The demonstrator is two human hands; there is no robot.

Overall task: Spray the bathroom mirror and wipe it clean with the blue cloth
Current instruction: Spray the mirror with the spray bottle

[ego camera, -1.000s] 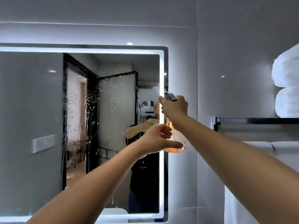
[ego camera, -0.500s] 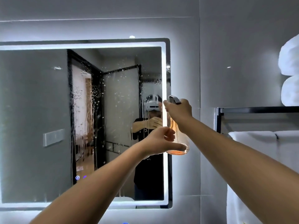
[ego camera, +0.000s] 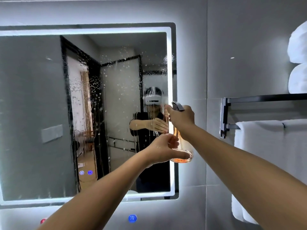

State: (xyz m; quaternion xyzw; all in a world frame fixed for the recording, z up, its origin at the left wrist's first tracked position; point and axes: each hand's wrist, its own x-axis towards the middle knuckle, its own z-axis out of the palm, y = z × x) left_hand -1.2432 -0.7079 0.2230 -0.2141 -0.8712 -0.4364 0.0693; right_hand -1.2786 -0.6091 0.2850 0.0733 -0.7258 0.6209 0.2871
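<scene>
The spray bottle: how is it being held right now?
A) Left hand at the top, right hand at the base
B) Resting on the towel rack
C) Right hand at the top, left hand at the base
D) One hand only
C: the right hand grips the top of the spray bottle by its trigger, while the left hand holds its base.

A bathroom: grey tiled wall (ego camera: 240, 47), rectangular backlit wall mirror (ego camera: 33, 113), white towels (ego camera: 269, 146) on a black metal rack (ego camera: 265, 97) right of it.

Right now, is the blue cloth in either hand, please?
No: the right hand and left hand both hold the spray bottle.
</scene>
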